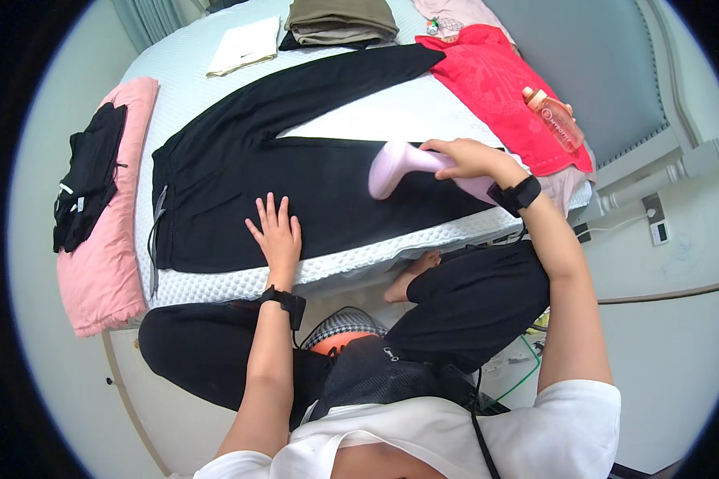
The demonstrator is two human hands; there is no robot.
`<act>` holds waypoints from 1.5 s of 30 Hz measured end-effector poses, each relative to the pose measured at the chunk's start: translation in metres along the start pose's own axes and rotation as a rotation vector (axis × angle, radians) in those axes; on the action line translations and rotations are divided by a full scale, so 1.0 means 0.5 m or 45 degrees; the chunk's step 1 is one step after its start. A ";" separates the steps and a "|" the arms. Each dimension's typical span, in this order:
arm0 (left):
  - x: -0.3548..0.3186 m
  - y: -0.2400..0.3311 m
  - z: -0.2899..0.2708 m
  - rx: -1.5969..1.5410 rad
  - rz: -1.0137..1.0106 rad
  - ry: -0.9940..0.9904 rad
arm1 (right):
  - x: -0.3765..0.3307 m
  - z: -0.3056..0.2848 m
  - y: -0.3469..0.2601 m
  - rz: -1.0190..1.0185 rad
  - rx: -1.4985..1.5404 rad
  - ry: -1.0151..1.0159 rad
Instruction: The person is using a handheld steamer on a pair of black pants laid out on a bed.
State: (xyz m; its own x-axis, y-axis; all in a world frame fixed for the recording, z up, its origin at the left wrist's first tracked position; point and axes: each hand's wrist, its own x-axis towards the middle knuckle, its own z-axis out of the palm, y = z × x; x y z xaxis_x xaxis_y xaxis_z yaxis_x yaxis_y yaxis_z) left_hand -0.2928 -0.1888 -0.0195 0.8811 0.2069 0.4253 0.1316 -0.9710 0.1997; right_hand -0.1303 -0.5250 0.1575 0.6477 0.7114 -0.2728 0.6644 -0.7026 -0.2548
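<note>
Two hands: left hand (276,233) flat on black trousers (240,180), right hand (463,157) grips lilac steamer (399,165).

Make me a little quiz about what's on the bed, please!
1. True or false: the left hand lies flat on the black trousers.
2. What does the right hand hold? A) a pink bottle B) a lilac handheld steamer C) a folded shirt
3. Fill in: the pink bottle lies on a ___ cloth.

Key
1. True; the fingers are spread on the fabric.
2. B, the lilac handheld steamer, its head on the trousers.
3. Red; the red cloth is at the bed's right side.
</note>
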 end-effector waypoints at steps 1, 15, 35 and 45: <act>-0.002 0.010 0.001 0.021 0.007 -0.003 | 0.004 0.000 -0.016 -0.028 -0.033 -0.016; -0.039 -0.016 -0.003 0.014 0.029 -0.112 | -0.101 -0.005 -0.008 0.237 -0.249 -0.199; -0.037 -0.007 0.004 -0.446 -0.011 0.192 | -0.012 0.047 -0.121 -0.233 -0.435 -0.142; -0.035 -0.003 -0.018 -0.143 0.022 -0.097 | -0.047 0.060 -0.059 -0.256 -0.530 -0.084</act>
State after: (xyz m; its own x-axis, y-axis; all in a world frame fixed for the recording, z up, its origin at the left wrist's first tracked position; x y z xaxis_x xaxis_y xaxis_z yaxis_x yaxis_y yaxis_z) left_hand -0.3125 -0.1899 -0.0192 0.9152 0.1765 0.3623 0.0683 -0.9539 0.2922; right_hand -0.1761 -0.5213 0.1437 0.4746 0.8206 -0.3183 0.8761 -0.4752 0.0813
